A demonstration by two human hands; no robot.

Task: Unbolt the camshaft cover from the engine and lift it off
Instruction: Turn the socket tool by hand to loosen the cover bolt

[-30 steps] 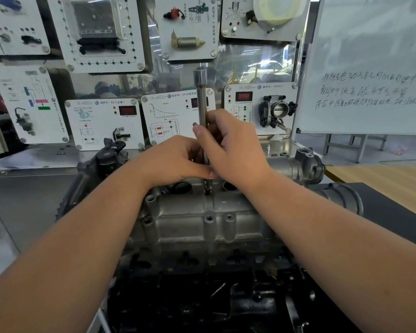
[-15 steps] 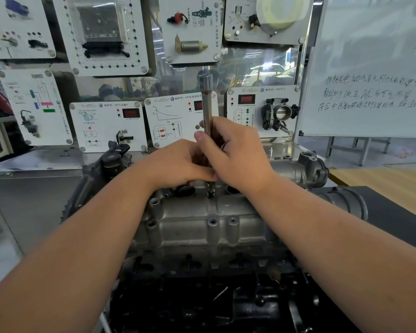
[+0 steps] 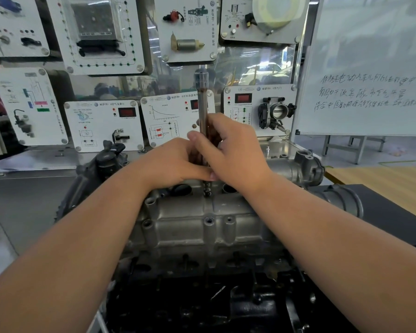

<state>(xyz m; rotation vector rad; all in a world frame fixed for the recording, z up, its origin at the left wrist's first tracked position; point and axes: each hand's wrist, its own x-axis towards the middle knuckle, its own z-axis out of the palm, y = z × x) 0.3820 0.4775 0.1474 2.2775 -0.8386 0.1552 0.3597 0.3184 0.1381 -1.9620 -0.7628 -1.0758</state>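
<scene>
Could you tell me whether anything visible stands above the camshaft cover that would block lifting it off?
Yes: the extension bar, gripped by both hands, stands upright on a bolt in the camshaft cover; nothing else shows above it.

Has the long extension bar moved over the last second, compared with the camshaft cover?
No. The extension bar stands upright with its tip in the same bolt hole on the camshaft cover, and both hands grip it; the whole view shifted together, so only the camera moved.

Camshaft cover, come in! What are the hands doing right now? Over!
Left hand and right hand both grip the upright extension bar. Its tip sits at a bolt hole on the camshaft cover. Cover not yet lifted. Nothing blocking.
</scene>
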